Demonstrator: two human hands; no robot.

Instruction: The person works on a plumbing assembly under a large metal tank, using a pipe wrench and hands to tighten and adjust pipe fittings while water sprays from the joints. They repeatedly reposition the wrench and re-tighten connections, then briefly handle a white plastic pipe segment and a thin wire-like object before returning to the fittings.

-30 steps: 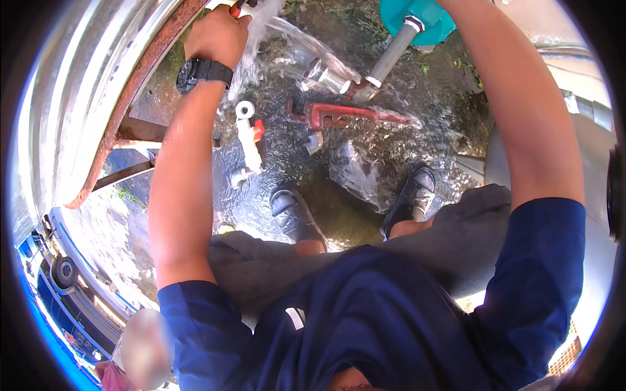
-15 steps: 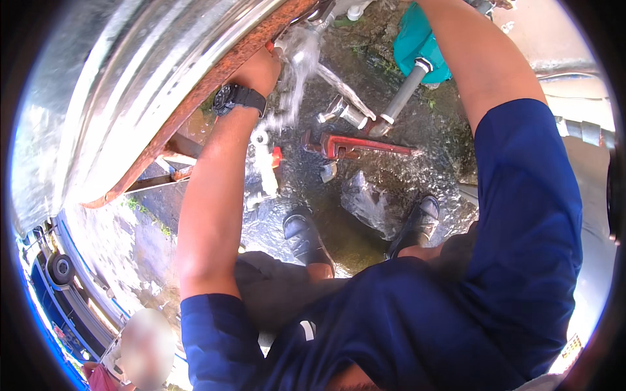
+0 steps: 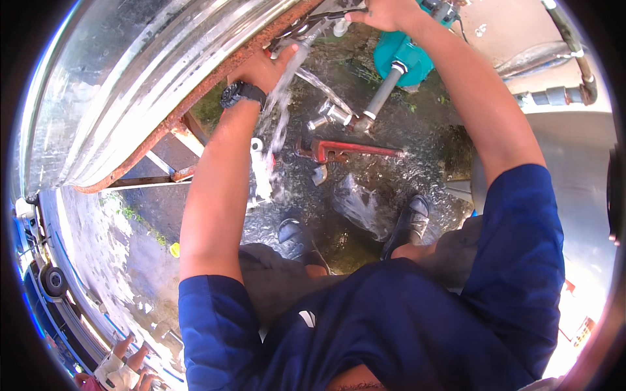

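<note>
My right hand (image 3: pixel 386 13) grips the end of a long, thin dark-handled tool (image 3: pixel 336 14) at the top; its far end lies beside a pipe by the rusty frame. My left hand (image 3: pixel 262 68), wearing a black watch, is at the rusty frame edge (image 3: pixel 225 75) with its thumb stretched out. Its other fingers are hidden, so its grip cannot be seen. Water (image 3: pixel 282 98) gushes down beside that hand. A red pipe wrench (image 3: pixel 358 148) lies on the wet ground below, near a metal pipe fitting (image 3: pixel 336 114).
A teal pump (image 3: pixel 401 58) with a grey pipe (image 3: pixel 386 91) stands at the upper right. White pipe with fittings (image 3: pixel 261 173) lies under my left forearm. A large corrugated metal tank (image 3: pixel 124 72) fills the upper left. A stone (image 3: pixel 358 205) sits between my sandalled feet. Another person's legs show lower left.
My right hand, out of view before, now shows, holding the dark tool. My left thumb has spread away from the hand. The view has shifted slightly.
</note>
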